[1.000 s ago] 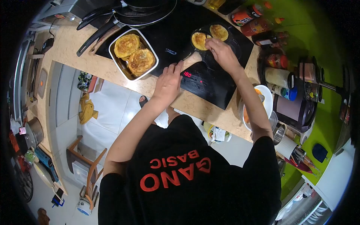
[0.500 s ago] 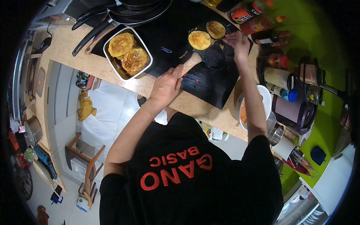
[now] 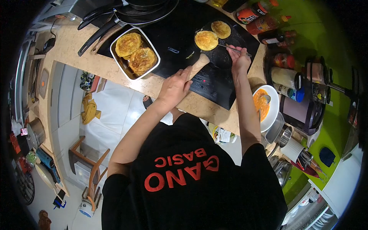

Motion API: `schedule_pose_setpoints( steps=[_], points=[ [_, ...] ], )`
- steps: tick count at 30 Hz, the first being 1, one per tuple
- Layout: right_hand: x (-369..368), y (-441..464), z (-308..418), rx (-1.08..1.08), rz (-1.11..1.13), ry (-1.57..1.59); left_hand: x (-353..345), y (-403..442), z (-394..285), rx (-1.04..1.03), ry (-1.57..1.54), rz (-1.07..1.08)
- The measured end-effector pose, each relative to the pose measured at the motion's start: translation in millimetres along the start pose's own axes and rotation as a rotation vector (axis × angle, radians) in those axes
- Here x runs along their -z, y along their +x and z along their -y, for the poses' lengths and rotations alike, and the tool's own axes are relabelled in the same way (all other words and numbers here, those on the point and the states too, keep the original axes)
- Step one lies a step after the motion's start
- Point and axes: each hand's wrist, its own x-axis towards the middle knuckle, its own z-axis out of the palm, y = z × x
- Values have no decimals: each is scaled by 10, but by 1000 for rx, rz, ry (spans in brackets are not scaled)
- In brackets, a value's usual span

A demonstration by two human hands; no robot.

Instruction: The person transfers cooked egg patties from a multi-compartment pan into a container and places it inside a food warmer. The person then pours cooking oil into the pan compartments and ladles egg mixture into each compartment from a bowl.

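My left hand (image 3: 174, 89) is wrapped round the light wooden handle (image 3: 200, 65) of a dark pan with round wells (image 3: 219, 58) on the black cooktop. Two round golden egg patties, a nearer one (image 3: 206, 40) and a farther one (image 3: 221, 29), lie in the pan's far wells. Palm turned up, my right hand (image 3: 238, 58) grips a thin metal utensil (image 3: 245, 53) over the pan's right side. Its tip reaches the right edge of the nearer patty; whether it is a fork or a spatula is too small to tell.
Left of the pan, a white-rimmed container (image 3: 156, 63) holds two browned patties (image 3: 142, 61). Stacked frying pans (image 3: 143, 15) stand behind it. At right are a white bowl (image 3: 273, 115) of orange egg mixture with a spoon, sauce bottles (image 3: 251, 14) and jars (image 3: 285, 76).
My right hand has turned palm up and drawn slightly nearer, and the metal utensil now shows at the nearer patty. The bowl's egg mixture has come into fuller view. My left hand keeps its hold.
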Motion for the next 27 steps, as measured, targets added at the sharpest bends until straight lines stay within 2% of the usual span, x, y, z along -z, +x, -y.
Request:
schedule_pose_setpoints(
  steps=[2,4,8,12,17,18,20,24,25,27],
  points=[
    [56,21,24,-61,-62,57,21,-27,5,15,-7,14],
    [97,17,24,-83,-68,74,11,-69,30,-85,37,-140],
    [248,76,-51,-97,-82,137,158,-145,-3,-52,37,-105],
    [395,119,-62,-104,-50,105,262,-339,20,-126,43,-186],
    [486,99,80,-131,-4,169,445,-739,104,-65,-12,-229],
    [454,54,137,-125,7,171,471,-831,151,-59,-3,-230],
    [364,-76,196,-127,17,163,487,-1031,279,158,-180,-283],
    [-172,-406,376,-168,32,140,676,-1295,661,258,-201,-343],
    [-254,-474,397,-165,34,143,767,-1341,757,269,-166,-330],
    [-627,-591,290,-242,178,181,916,-1461,1096,130,-177,-406]
  ],
)
